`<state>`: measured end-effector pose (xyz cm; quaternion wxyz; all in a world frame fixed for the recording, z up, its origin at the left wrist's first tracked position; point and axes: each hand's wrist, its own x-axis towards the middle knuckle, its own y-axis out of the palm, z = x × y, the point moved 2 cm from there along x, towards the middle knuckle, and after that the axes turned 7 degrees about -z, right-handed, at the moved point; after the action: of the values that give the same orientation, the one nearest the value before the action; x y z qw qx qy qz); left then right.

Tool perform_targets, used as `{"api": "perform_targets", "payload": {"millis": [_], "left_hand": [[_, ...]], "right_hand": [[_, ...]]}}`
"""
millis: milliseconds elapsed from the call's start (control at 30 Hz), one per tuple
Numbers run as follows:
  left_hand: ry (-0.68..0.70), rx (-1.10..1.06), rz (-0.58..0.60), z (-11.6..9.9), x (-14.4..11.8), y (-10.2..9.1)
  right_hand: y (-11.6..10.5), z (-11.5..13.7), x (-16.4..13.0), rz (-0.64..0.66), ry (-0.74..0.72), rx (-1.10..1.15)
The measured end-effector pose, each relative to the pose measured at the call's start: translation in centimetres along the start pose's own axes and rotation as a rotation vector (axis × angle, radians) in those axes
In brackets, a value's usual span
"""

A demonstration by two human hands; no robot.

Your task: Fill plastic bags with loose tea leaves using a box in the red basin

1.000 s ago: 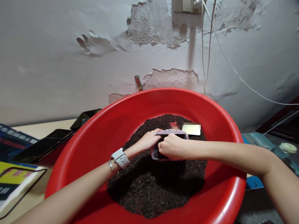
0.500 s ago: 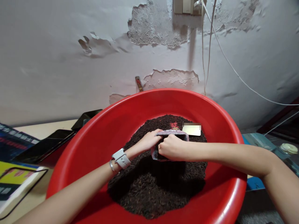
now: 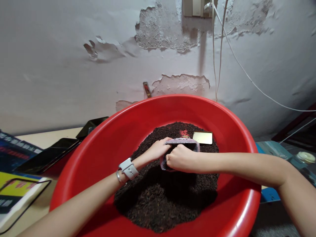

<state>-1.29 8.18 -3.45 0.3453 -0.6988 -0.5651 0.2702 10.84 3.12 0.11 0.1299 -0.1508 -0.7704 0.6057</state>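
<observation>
A large red plastic basin (image 3: 96,158) holds a heap of dark, dry tea leaves (image 3: 160,204). Above the heap, a pale pinkish bag (image 3: 189,141) is tipped with its mouth facing me. My left hand (image 3: 159,148) grips the bag's left edge, the thumb hidden behind or inside it. At the mouth of the bag, my right hand (image 3: 181,158) is closed in a fist, partly inside the opening. Whatever the fist holds is hidden. Just behind the bag, on the leaves, lie a pale yellow rectangular card or lid (image 3: 202,138) and a small red patterned piece (image 3: 184,133).
Black trays (image 3: 49,154) and printed packages (image 3: 12,194) lie on the table left of the basin. Behind it stands a peeling wall (image 3: 74,82) with hanging white cables (image 3: 238,62). On the right are a bluish-green box (image 3: 274,149) and a round pale lid (image 3: 305,157).
My right fist has shifted very slightly left and down at the bag's mouth. My left hand and the bag stay almost in place.
</observation>
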Motion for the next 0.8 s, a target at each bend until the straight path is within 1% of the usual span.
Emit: {"api": "perform_targets", "payload": {"millis": [100, 200, 300, 367, 400, 467, 500, 567, 633, 700, 767, 800], "left_hand": [[-0.004, 0.031, -0.005, -0.1, 0.1, 0.0], [-0.045, 0.052, -0.001, 0.0, 0.2, 0.0], [-0.029, 0.039, -0.012, 0.0, 0.0, 0.0], [-0.011, 0.006, -0.011, -0.1, -0.2, -0.1], [-0.008, -0.009, -0.009, -0.2, -0.3, -0.1], [-0.006, -0.017, -0.011, -0.2, -0.4, -0.2], [0.0, -0.016, -0.015, -0.2, -0.4, -0.2], [0.004, -0.019, -0.02, -0.1, -0.3, -0.2], [0.01, -0.032, -0.014, -0.2, -0.3, -0.2], [0.021, -0.036, -0.003, -0.3, -0.3, -0.2], [0.024, -0.026, 0.002, -0.5, -0.3, -0.2], [0.019, -0.018, 0.002, -0.5, -0.4, -0.2]], "right_hand": [[0.0, 0.2, -0.1, -0.069, 0.0, -0.027], [-0.5, 0.7, -0.4, -0.209, -0.032, -0.084], [-1.2, 2.0, -1.0, -0.307, -0.138, -0.083], [-1.1, 3.4, -1.4, -0.301, -0.26, -0.007], [-0.8, 4.2, -1.6, -0.263, -0.322, 0.051], [0.6, 5.5, -2.0, -0.148, -0.415, 0.168], [1.6, 5.9, -2.2, -0.095, -0.44, 0.207], [3.8, 6.3, -2.3, -0.026, -0.441, 0.246], [6.0, 6.1, -2.2, 0.066, -0.363, 0.301], [7.6, 5.6, -2.0, 0.22, -0.241, 0.418], [8.5, 5.3, -1.8, 0.329, -0.165, 0.529], [8.6, 5.3, -1.6, 0.341, -0.153, 0.559]]}}
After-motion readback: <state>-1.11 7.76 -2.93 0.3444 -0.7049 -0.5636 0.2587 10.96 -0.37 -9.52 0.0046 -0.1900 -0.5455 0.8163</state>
